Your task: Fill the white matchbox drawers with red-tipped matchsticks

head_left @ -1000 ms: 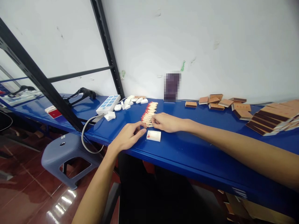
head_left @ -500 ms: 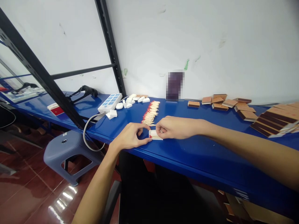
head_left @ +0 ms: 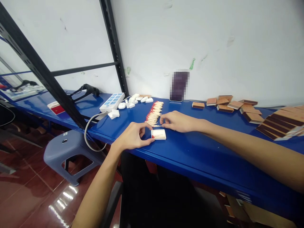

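Observation:
A small white matchbox tray (head_left: 159, 134) with red-tipped matches in it lies on the blue table (head_left: 194, 152). My left hand (head_left: 133, 136) pinches the tray's left end between thumb and fingers. My right hand (head_left: 177, 121) rests just behind the tray, fingers curled and pinched at the near end of a row of red-tipped matches (head_left: 155, 112). What its fingertips hold is too small to make out.
White tray pieces (head_left: 136, 99) and a white power strip (head_left: 112, 102) lie at the back left. Brown matchbox sleeves (head_left: 228, 104) and a stack of them (head_left: 280, 122) sit at the right. A black shelf post (head_left: 114, 47) and grey stool (head_left: 68, 152) stand left.
My right hand came from the match row to the tray, then drew back to the near end of the row. My left hand closed on the tray's left end and stays there.

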{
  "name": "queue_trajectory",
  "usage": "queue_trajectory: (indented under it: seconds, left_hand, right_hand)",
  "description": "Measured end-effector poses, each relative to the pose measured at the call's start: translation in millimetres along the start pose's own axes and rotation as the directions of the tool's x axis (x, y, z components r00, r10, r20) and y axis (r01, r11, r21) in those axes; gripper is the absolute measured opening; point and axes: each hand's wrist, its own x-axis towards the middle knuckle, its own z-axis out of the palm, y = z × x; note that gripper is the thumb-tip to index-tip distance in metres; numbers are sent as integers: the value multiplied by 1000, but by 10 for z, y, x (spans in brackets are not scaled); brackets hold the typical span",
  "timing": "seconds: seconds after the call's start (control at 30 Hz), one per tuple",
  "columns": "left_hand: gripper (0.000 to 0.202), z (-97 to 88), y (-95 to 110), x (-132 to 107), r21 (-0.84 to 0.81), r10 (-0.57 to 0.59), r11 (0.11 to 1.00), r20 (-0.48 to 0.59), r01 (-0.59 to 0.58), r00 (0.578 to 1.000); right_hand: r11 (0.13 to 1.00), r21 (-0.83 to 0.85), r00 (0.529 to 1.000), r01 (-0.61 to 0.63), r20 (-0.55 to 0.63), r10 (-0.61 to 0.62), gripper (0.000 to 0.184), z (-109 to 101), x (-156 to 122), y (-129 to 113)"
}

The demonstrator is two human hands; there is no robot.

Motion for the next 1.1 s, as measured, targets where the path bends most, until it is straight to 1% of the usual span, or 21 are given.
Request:
queue_trajectory:
  seconds: [0.17, 0.23, 0.37, 0.57, 0.83, 0.97, 1.1]
  left_hand:
    - [30, 6, -7, -2, -15, -4, 1000, 3, 4, 1000]
    - [31, 9, -14, -4, -17, -4, 1000, 10, 4, 1000]
    - [31, 12, -30, -4, -19, 6, 1000, 18, -6, 1000]
    - [30, 12, -24, -1, 10, 18, 1000, 15, -18, 1000]
    - [29, 15, -8, -2, 50, 12, 999, 3, -12, 1000]
    - [29, 15, -22, 2, 48, 10, 999, 11, -10, 1000]
    - [29, 18, -32, 8, 50, -6, 999, 5, 6, 1000]
  right_hand:
    - [998, 26, 998, 58, 11, -59, 12, 40, 2, 25]
    - [997, 42, 997, 71, -22, -70, 12, 84, 14, 35]
    - [996, 69, 994, 56, -102, -49, 14, 176, 43, 54]
    - [997, 42, 992, 71, -110, -66, 18, 220, 62, 49]
    - [999, -45, 999, 26, 41, -24, 19, 120, 14, 42]
    - [999, -34, 998, 26, 51, -24, 21, 37, -26, 74]
    - [998, 20, 998, 55, 42, -55, 22, -132, -97, 50]
